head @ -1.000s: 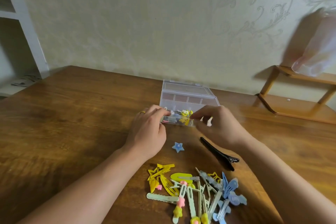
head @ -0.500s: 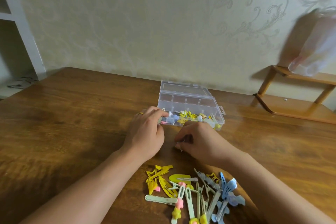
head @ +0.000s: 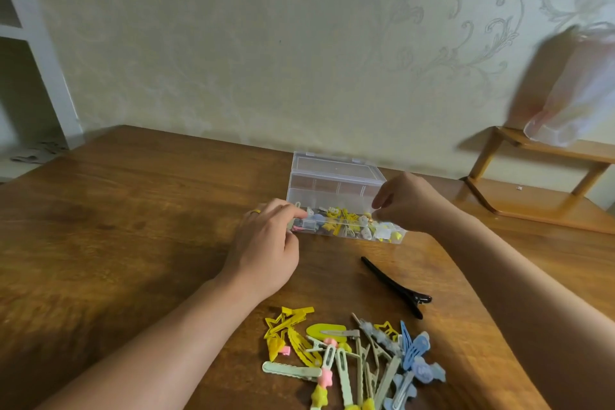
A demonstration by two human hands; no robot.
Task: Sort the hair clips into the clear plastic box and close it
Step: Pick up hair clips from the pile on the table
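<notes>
Steadying: left hand [head: 266,243], fingers curled on the box's [head: 336,190] left corner, centre frame.
Right hand [head: 404,201]: fingertips pinched over the front row; contents hidden.
Clips [head: 352,359]: piled bottom centre, unsorted.

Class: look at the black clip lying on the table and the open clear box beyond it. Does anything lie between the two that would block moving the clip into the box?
Nothing visible does. Bare table separates the black clip from the box. The lid is open. The left hand holds the box's left end; the right hand hovers over its right end.
</notes>
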